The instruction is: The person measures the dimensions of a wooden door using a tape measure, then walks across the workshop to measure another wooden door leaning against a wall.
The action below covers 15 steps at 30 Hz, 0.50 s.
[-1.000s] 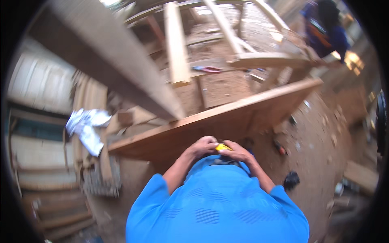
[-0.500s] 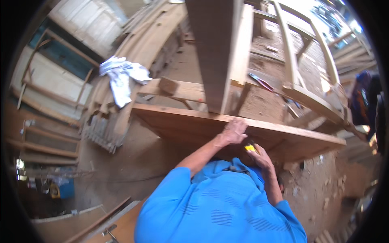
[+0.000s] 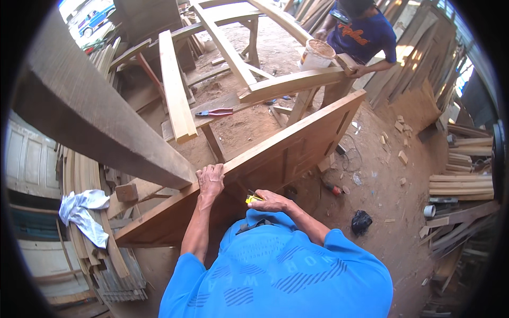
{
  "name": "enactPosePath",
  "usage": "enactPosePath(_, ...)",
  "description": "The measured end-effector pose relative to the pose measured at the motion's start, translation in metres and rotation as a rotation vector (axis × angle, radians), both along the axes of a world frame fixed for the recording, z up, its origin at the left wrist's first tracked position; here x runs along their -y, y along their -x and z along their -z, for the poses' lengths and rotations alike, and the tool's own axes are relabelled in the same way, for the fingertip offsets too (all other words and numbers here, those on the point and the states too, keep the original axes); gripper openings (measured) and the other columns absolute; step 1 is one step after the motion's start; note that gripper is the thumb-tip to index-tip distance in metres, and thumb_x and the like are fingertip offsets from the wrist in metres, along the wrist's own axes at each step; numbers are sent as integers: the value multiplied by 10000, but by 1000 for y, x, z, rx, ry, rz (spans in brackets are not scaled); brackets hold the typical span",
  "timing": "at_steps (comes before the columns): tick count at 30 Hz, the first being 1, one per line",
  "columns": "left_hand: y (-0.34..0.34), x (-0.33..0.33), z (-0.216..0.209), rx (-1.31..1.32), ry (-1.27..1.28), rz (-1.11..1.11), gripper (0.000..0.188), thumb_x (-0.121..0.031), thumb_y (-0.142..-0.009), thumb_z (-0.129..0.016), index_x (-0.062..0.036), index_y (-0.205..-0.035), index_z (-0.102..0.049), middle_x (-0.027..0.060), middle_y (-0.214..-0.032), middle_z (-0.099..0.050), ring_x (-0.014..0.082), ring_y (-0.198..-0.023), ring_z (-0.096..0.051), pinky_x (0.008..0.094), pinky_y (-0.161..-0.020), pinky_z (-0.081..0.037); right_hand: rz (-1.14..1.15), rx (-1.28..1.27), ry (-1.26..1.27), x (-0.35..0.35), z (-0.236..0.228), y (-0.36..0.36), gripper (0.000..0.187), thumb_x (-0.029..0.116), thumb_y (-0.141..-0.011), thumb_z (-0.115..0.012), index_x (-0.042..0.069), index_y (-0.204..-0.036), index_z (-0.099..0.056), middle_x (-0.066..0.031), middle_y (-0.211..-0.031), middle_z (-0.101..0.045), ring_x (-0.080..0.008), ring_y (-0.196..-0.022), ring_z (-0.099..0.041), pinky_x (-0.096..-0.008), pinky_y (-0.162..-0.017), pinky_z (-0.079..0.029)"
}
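Note:
My left hand [image 3: 211, 180] is closed over the upper edge of a brown panelled wooden door [image 3: 286, 153], which stands on its long side in front of me. A thick wooden post [image 3: 116, 116] meets the door's edge just left of that hand. In my right hand [image 3: 273, 201], held near my chest on my side of the door, is a small yellow-and-black tape measure [image 3: 254, 199]. The fingers cover part of it.
Beyond the door stand a pale wooden frame [image 3: 297, 82] and a bench with pliers [image 3: 214, 112]. At the far right a person in a dark blue shirt [image 3: 366, 34] touches the frame beside a white bucket [image 3: 317, 54]. A white cloth [image 3: 85, 214] lies on stacked boards at left.
My view has swung to the right, bringing the other person and the bucket into sight. My left hand still rests on the door's edge; the tape measure stays in my right hand.

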<state>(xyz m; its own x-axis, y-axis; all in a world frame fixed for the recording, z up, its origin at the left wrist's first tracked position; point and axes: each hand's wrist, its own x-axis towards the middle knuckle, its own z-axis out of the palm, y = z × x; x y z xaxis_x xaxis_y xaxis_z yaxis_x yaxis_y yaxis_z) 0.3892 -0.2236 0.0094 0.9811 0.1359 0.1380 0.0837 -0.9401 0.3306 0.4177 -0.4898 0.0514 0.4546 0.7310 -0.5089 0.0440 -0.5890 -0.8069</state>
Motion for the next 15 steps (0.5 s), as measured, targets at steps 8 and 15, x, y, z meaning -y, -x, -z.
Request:
enactPosePath(8,0,-3,-3,-13,5,12,375,-177,-786,-746,-161,-1148,-653,94,-1028,-667,298,-1016,-611,478,-866,-375,91,81,47,14,4,1,670,604,-862,-617,-37,-1057,-626,-210,-1011,-658,-312,-965,-627,-419,-844,-487)
enactPosePath(15,-2,-5,-1,-41,53,-14,344,-179,-785,-749,-168,-1114,-649,97,-1022,-660,315,-1002,-609,499,-861,-390,94,33,20,9,-13,-6,641,593,-868,-618,-30,-1018,-620,-195,-981,-662,-285,-927,-629,-415,-812,-487)
